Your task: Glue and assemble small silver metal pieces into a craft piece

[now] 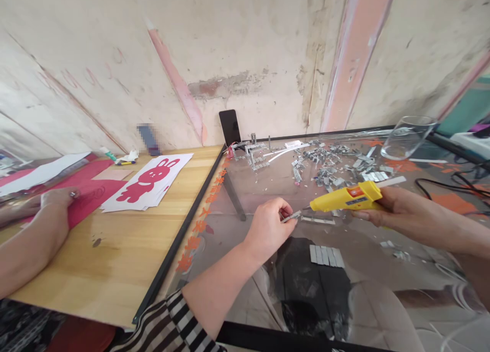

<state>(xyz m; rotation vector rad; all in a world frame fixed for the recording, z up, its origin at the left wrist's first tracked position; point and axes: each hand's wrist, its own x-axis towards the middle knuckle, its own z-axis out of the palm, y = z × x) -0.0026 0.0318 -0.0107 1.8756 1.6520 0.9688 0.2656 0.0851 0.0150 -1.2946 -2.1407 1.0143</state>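
Observation:
My right hand [390,209] is wrapped round a yellow hot glue gun [346,197], with a white glue stick [393,181] poking out of its back end. The gun's nozzle points left, close to a thin grey strip [291,217] pinched between the fingers of my left hand [270,221]. Just right of that strip, another narrow grey piece [318,220] lies on the glass tabletop. Nearer to me is a small panel of grey strips laid side by side [327,256]. A small structure of grey pieces [255,155] stands at the back.
Loose grey pieces [333,163] are heaped at the back, near a clear drinking glass [408,137]. A black phone [229,127] leans on the wall. Dark cables [455,183] lie at right. On the left wooden table, another person's hands work over red paper [90,188] beside rabbit-print sheets [147,183].

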